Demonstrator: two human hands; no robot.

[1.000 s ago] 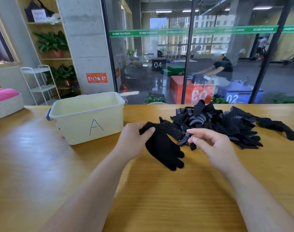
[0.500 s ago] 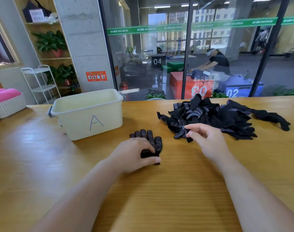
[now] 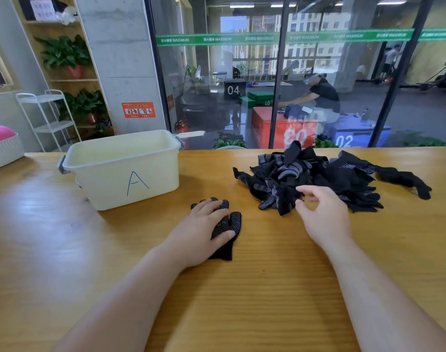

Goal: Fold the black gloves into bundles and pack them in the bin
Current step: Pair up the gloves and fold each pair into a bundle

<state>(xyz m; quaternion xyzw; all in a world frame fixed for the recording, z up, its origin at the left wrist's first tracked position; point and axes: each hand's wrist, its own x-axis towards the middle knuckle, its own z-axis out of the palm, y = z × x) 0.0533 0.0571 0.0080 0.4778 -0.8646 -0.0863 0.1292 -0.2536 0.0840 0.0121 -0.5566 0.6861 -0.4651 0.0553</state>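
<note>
Head view: left hand (image 3: pixel 204 229) presses glove (image 3: pixel 234 222), right hand (image 3: pixel 322 212) touches pile (image 3: pixel 318 174).

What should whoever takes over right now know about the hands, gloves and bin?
Left hand presses flat on one dotted glove on the table, beside the bin marked A.
Right hand is at the near edge of the glove pile, fingers curled; grip unclear.
Done: one glove separated; no bundle visible in the bin.
Left: fold every glove and pack the bundles.
</note>
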